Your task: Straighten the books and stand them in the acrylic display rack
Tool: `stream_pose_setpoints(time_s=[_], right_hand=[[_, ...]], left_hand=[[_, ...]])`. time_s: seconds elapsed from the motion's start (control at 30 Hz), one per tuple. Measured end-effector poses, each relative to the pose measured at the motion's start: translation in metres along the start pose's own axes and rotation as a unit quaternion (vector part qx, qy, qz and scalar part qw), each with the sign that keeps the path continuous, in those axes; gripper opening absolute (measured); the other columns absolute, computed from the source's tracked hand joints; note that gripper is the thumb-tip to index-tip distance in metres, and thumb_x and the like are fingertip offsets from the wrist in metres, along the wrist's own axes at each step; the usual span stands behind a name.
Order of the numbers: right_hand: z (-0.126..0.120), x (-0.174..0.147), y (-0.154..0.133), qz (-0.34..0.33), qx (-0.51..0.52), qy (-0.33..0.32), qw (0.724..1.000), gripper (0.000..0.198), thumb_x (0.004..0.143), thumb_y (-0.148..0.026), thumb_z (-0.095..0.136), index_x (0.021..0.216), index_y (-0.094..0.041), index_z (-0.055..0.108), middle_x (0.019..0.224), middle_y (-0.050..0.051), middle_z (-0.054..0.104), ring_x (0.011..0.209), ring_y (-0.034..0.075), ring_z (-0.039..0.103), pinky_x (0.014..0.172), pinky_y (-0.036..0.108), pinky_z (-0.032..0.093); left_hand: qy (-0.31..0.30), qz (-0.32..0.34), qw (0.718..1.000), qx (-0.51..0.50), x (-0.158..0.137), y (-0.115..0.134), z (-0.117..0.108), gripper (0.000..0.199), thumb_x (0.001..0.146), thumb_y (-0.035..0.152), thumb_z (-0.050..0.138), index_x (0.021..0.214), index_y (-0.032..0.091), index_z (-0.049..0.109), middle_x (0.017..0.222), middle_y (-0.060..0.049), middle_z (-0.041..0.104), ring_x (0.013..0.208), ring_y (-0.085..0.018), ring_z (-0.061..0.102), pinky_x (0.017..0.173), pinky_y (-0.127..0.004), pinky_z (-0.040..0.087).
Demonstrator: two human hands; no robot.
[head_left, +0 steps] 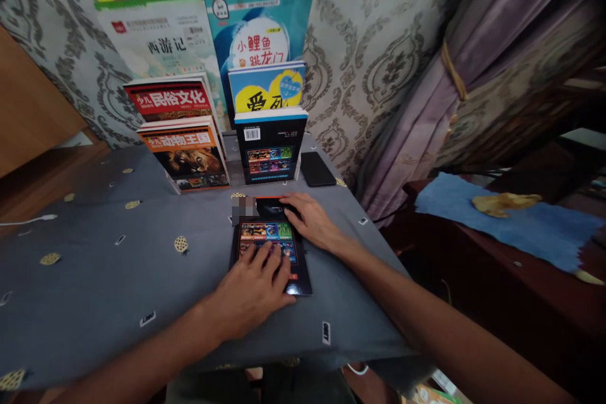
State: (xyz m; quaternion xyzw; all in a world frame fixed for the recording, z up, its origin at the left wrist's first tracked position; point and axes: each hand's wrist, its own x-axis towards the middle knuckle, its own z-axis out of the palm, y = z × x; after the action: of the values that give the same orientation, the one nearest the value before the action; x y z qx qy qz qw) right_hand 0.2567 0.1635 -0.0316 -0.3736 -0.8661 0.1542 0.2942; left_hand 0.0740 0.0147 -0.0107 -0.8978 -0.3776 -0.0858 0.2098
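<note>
A dark book [272,213] lies flat on the grey patterned tablecloth, a grid of small coloured pictures facing up. My left hand [260,284] rests across its lower part with fingers spread. At its top right edge is my right hand [310,218], fingers stretched along the cover and thumb apart. Just behind stands a clear book rack. It bears an orange lion-cover book [189,161] on the left and a black book [271,150] on the right, with more books rising in tiers behind them.
A black phone [318,169] lies to the right of the rack. On the left, a white cable [35,219] runs over the tablecloth [118,278]. A purple curtain [416,107] hangs at right, beside a dark surface with a blue cloth [454,196]. Patterned wallpaper backs the table.
</note>
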Motion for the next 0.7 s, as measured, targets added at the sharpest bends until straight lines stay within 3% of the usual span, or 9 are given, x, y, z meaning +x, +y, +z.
stream_pose_setpoints(time_s=[0.17,0.57,0.7], right_hand=[[-0.007,0.001,-0.004,0.016,-0.017,0.004,1.000,0.030,0.096,-0.019,0.049,0.119,-0.019,0.069,0.109,0.011,0.069,0.105,0.025,0.063,0.099,0.044,0.050],[-0.017,0.000,0.000,0.055,0.003,0.031,0.998,0.027,0.098,-0.022,0.048,0.104,-0.020,0.074,0.094,0.008,0.073,0.087,0.022,0.066,0.081,0.035,0.050],[-0.019,-0.001,0.000,0.064,0.014,0.036,0.997,0.026,0.097,-0.023,0.049,0.103,-0.018,0.074,0.093,0.009,0.074,0.087,0.023,0.067,0.081,0.035,0.051]], left_hand=[[0.028,0.022,0.999,0.017,-0.007,0.000,-0.004,0.042,0.104,0.040,0.043,0.124,0.009,0.063,0.122,-0.016,0.072,0.115,-0.031,0.067,0.092,-0.044,0.054],[0.058,-0.029,0.979,-0.194,-0.025,-0.023,-0.027,0.029,0.103,0.017,0.037,0.113,0.013,0.064,0.117,-0.009,0.076,0.113,-0.021,0.071,0.093,-0.038,0.063],[0.054,-0.030,0.973,-0.221,-0.025,-0.025,-0.031,0.029,0.102,0.015,0.037,0.111,0.014,0.065,0.118,-0.010,0.075,0.115,-0.022,0.070,0.094,-0.039,0.063]])
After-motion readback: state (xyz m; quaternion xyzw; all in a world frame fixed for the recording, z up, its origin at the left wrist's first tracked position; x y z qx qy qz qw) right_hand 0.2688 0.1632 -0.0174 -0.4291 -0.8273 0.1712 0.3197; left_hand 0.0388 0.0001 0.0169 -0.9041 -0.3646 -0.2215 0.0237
